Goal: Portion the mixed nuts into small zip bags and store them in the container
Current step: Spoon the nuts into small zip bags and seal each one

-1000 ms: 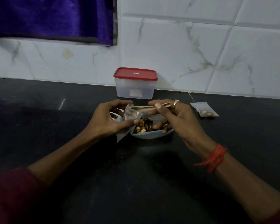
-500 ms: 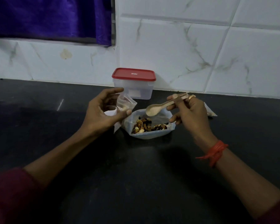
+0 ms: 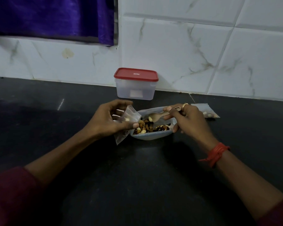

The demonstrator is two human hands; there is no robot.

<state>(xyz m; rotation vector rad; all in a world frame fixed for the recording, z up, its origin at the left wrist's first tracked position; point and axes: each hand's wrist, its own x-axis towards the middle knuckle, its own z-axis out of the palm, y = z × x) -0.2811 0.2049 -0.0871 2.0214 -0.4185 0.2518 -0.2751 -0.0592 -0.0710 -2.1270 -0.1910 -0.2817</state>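
Left hand pinches small zip bag, few nuts inside, just left of open nut bag on tabletop. Right hand grips spoon, bowl over nuts. Lidded container behind; filled bag right.

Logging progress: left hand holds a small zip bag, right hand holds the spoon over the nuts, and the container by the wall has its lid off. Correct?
One error: the head view shows the red lid on the container. The left hand does hold the small zip bag, the right hand the spoon over the nuts.
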